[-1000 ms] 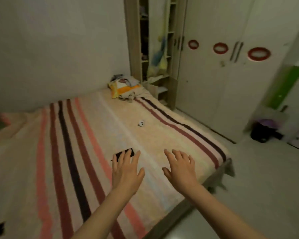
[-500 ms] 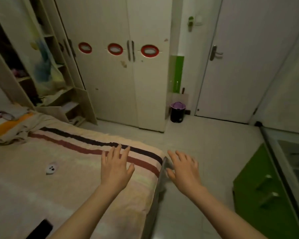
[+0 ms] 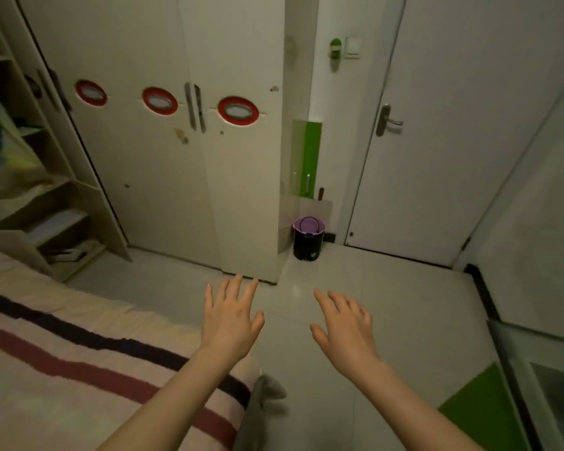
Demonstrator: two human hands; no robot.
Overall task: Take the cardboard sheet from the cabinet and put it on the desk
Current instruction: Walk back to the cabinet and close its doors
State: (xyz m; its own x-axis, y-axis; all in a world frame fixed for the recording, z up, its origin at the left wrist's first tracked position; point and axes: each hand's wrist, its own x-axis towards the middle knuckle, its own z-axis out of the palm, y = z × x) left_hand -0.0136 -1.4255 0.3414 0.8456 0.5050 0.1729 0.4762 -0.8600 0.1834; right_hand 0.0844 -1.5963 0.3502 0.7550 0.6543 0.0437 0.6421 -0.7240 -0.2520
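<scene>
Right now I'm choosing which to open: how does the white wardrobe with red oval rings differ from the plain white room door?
The white wardrobe has two leaves with red oval rings and paired vertical bar handles at its centre seam; the plain white room door is a single undecorated leaf with one metal lever handle. The wardrobe sits left of the small bin, the door right. Both are shut.

White cabinet, doors seemingly closed

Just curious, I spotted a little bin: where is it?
The bin stands on the floor, centre-right of the head view, in the corner between the wardrobe and the door.
</scene>
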